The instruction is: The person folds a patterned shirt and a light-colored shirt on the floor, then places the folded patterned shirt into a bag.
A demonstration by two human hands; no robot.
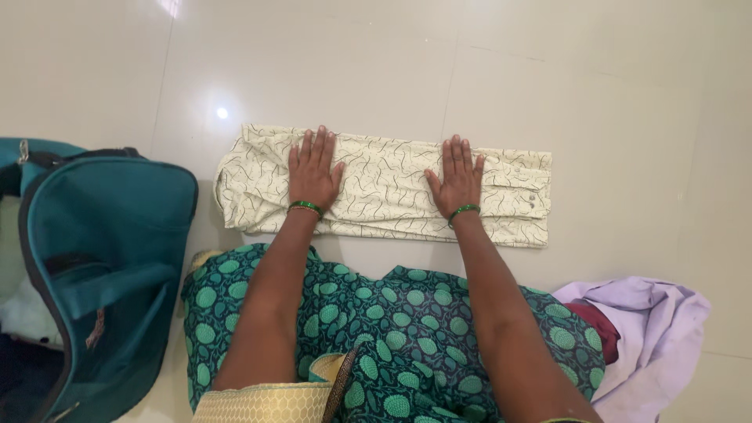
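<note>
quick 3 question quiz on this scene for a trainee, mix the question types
1. True or false: both hands lie flat on the folded cream shirt.
2. What lies on the floor at the person's right? A) lilac cloth B) teal bag C) a shoe
3. What colour are the bangles on each wrist?

Key
1. True: left hand and right hand press palms down.
2. A, the lilac cloth; the teal bag is at the left.
3. Green, as on the bangle.

Bag (110,258) left; bare floor (548,70) beyond.
</note>
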